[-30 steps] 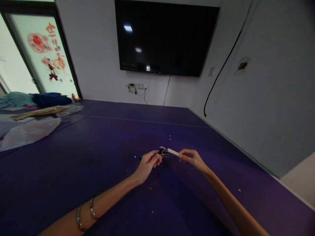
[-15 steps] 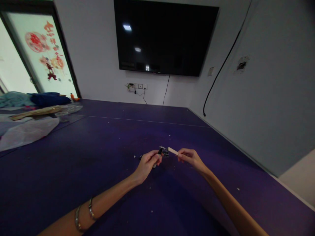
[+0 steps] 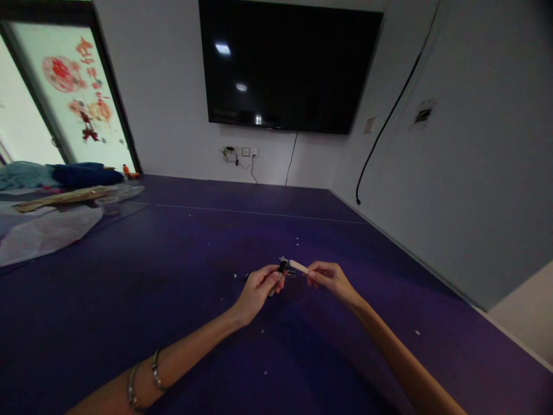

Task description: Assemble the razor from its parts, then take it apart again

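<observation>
Above the purple surface, my left hand (image 3: 261, 288) is closed around a small black-and-silver object (image 3: 282, 265), whose exact kind I cannot make out. A pale end of something pokes out below its fingers. My right hand (image 3: 329, 278) pinches a pale, round-ended flat stick (image 3: 299, 266), which looks like a wooden craft stick. The stick's tip points left and meets or overlaps the black-and-silver object; whether they touch I cannot tell. Just behind the stick sits another small dark piece (image 3: 291, 271), partly hidden. A dark item lies by the left knuckles, mostly covered.
White scraps (image 3: 417, 332) dot the purple surface (image 3: 173, 276). At the left lie clear plastic sheeting (image 3: 52, 233), a flat tan piece (image 3: 64, 198) and folded blue cloth (image 3: 86, 174). A television (image 3: 294, 66) hangs on the back wall; a black cable (image 3: 389, 124) dangles at right.
My right hand has moved slightly left, bringing the stick's tip from beside the black-and-silver object up to it. My left hand has stayed nearly still.
</observation>
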{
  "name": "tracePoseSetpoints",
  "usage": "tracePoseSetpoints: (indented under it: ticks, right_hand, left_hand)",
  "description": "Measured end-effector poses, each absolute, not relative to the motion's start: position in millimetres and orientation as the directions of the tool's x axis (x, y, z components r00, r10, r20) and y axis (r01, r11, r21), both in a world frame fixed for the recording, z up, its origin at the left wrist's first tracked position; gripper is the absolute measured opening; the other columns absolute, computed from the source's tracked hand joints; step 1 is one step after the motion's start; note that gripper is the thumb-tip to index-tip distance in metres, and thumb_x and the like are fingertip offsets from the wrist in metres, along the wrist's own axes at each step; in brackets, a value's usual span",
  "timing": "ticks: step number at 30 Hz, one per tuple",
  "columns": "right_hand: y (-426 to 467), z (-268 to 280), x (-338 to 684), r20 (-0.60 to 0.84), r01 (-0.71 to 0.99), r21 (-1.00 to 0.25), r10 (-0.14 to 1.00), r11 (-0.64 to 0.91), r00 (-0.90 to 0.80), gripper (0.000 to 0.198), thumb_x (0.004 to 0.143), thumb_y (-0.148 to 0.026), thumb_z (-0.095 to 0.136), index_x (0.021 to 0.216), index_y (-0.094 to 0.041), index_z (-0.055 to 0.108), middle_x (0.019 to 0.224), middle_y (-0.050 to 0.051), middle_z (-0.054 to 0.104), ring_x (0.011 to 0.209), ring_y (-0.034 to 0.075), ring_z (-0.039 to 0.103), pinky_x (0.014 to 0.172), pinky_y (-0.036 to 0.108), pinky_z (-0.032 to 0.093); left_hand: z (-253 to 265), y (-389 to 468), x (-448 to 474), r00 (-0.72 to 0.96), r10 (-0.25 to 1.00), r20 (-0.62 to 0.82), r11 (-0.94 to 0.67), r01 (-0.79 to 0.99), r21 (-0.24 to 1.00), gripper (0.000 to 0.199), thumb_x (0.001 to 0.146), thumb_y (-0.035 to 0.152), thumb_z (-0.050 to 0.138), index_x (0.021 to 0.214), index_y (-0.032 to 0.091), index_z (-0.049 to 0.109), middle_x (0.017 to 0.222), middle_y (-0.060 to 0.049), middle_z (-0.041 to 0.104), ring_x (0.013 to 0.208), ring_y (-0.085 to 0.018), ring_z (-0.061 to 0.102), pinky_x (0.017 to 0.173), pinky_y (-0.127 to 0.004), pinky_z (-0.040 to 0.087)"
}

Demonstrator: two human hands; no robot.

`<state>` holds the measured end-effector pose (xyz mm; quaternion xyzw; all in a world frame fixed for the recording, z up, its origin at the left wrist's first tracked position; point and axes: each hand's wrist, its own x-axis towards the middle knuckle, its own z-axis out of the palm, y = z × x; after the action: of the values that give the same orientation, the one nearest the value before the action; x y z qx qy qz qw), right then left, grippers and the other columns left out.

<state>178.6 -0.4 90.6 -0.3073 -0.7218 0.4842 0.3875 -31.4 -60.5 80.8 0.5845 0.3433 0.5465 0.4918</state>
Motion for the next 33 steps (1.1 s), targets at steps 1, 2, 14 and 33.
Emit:
tracePoseSetpoints:
  ticks: [1,2,14,33]
  right_hand:
    - [0,89,179,0.253,0.069,-0.94,0.817,0.335,-0.517,0.025,0.073,-0.04,0.063,0.069,-0.016,0.063,0.059,0.0,0.058,0.053,0.01,0.048,0.053,0.023,0.036]
    - [2,87,180,0.245,0.071,-0.942,0.819,0.327,-0.519,0.025,0.072,-0.04,0.064,0.068,-0.016,0.063,0.059,0.0,0.058,0.053,0.01,0.048,0.053,0.023,0.036]
    - [-3,91,176,0.276,0.077,-0.932,0.832,0.354,-0.481,0.027,0.069,-0.043,0.065,0.068,-0.016,0.062,0.059,0.0,0.057,0.055,0.011,0.049,0.055,0.025,0.038]
    - [-9,96,173,0.299,0.085,-0.927,0.855,0.366,-0.424,0.028,0.07,-0.045,0.064,0.069,-0.016,0.063,0.06,0.001,0.058,0.054,0.011,0.049,0.054,0.025,0.038]
  left_hand:
    - [81,-61,-31,0.172,0.938,0.302,-0.28,-0.142,0.95,0.027,0.085,0.035,0.048,0.092,0.012,0.058,0.067,-0.001,0.05,0.059,-0.009,0.042,0.054,-0.024,0.029]
    - [82,-62,-31,0.176,0.937,0.302,-0.279,-0.147,0.949,0.026,0.086,0.035,0.048,0.092,0.012,0.058,0.067,-0.001,0.05,0.059,-0.009,0.042,0.055,-0.024,0.029]
    - [88,-80,-14,0.329,0.937,0.114,0.073,-0.505,0.86,0.025,0.082,0.036,0.054,0.083,0.011,0.057,0.061,0.001,0.046,0.05,-0.006,0.038,0.053,-0.024,0.028]
    - [90,-74,-19,0.304,0.943,0.134,0.02,-0.453,0.891,0.026,0.082,0.036,0.054,0.084,0.01,0.056,0.061,0.0,0.046,0.051,-0.006,0.039,0.052,-0.024,0.027]
